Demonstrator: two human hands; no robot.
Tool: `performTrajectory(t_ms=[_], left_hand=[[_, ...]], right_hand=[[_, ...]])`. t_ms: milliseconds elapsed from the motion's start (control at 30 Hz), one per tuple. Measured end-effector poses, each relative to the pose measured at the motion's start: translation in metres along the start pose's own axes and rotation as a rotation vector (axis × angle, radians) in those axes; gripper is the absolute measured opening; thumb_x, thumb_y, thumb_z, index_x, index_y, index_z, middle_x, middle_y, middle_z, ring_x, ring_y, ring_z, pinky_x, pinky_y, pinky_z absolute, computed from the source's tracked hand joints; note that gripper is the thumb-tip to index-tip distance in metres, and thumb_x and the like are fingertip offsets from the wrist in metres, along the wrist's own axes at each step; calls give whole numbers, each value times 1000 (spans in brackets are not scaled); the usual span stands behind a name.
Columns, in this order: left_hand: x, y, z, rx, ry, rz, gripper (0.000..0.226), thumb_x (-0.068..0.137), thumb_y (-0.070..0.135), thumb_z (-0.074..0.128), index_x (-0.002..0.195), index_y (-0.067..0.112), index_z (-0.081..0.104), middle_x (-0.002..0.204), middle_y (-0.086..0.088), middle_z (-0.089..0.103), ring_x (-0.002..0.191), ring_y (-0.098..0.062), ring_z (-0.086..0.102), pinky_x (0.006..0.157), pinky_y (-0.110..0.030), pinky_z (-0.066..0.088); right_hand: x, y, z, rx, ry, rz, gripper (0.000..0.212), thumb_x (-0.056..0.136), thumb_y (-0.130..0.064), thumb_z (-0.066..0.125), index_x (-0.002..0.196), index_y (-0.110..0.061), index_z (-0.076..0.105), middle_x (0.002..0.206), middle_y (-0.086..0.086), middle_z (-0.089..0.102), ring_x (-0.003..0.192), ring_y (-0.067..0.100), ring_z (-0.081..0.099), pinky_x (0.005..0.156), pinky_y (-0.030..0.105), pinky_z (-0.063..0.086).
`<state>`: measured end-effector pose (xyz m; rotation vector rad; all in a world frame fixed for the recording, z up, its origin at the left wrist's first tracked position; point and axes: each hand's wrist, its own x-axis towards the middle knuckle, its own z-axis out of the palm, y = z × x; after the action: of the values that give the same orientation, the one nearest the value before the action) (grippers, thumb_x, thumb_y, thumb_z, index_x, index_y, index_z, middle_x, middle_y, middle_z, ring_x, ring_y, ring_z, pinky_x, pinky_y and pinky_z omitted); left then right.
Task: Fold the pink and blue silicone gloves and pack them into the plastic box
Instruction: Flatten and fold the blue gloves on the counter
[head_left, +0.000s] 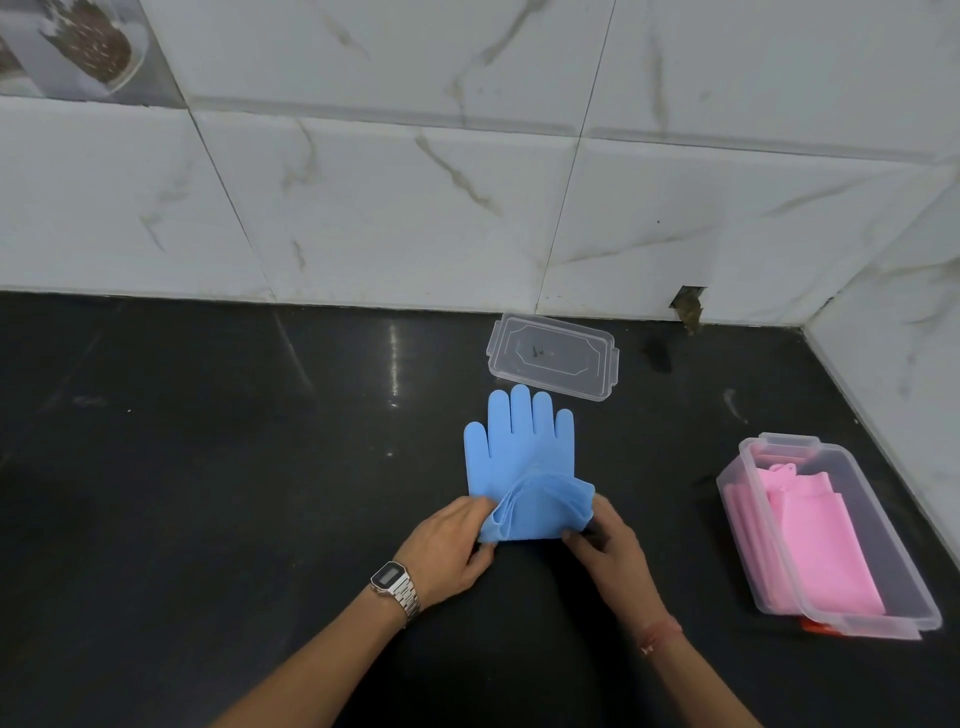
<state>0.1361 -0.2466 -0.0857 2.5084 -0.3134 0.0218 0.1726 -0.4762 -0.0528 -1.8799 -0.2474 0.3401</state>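
Note:
A blue silicone glove (519, 447) lies flat on the black counter, fingers pointing toward the wall. Its cuff end is lifted and curled over the palm. My left hand (447, 551) pinches the cuff's left corner and my right hand (610, 545) pinches its right corner. To the right stands the clear plastic box (779, 525), open, with folded pink gloves (815, 551) lying inside it.
The box's clear lid (553, 356) lies flat on the counter just beyond the blue glove's fingertips. A white marble-tiled wall (467, 208) runs along the back and the right side. The black counter (208, 467) stretches out to the left.

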Motion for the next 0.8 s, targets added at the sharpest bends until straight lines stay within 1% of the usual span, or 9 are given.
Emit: performTrajectory(t_ms=[67,167,233,333,433,600,667,733,800], left_hand=[[0,-1,2,-4,-17,38,23,90,31,54,109,19,55,108,5,58,100,-10,53,80,-21,46],[-1,-3,7,29,-49,145,18,90,21,59,107,15,59,129,3,58,125,-11,47,102,-25,40],[-2,-2,7,12,-55,118,12,91,20,57,103,16,57,133,6,57,126,-10,48,100,-27,41],[1,4,0,13,-54,16,17,90,22,53,106,26,47,115,5,66,100,-18,61,80,-30,48],[3,8,-7,4,-27,-19,27,89,18,56,97,33,35,79,-1,66,66,-22,60,55,-30,42],[10,12,-11,-129,1,-120,19,87,10,57,98,23,50,66,-5,62,57,-24,59,53,-37,47],[14,11,-9,-128,14,-156,12,88,10,56,99,15,55,67,-6,63,57,-26,59,55,-38,48],[18,12,-6,-83,20,-206,11,92,12,52,103,12,56,64,-9,60,56,-28,56,56,-36,45],[22,13,-5,-60,32,-266,15,99,27,48,98,13,53,58,-5,52,51,-23,49,55,-33,39]], right_hand=[[2,4,0,-16,-78,-32,37,90,-2,64,120,-24,64,124,-17,63,116,0,58,92,10,45],[4,19,-1,-81,-162,-27,16,85,1,65,95,-11,64,121,-13,65,121,6,57,105,23,42],[2,20,-2,-53,-187,-30,7,81,-13,64,85,-13,58,122,-10,66,124,6,54,105,25,40],[0,18,-2,-75,-141,-28,9,84,-28,55,84,-20,60,105,-3,71,107,12,64,90,26,50],[-1,21,-4,-161,-133,17,8,90,-22,55,88,-23,63,89,1,63,92,18,56,76,27,46],[-4,22,-3,-150,-110,-41,19,91,-3,60,86,-21,63,84,-3,67,75,12,64,66,24,51],[-3,21,3,-93,-7,6,22,97,-28,55,76,-27,60,75,-14,66,66,0,59,60,15,46],[0,16,6,-63,76,49,33,88,-59,50,69,-32,57,65,-18,62,59,-4,56,55,12,43],[4,10,9,-56,79,72,31,85,-64,46,82,-37,62,77,-22,68,70,-5,63,59,9,46]])
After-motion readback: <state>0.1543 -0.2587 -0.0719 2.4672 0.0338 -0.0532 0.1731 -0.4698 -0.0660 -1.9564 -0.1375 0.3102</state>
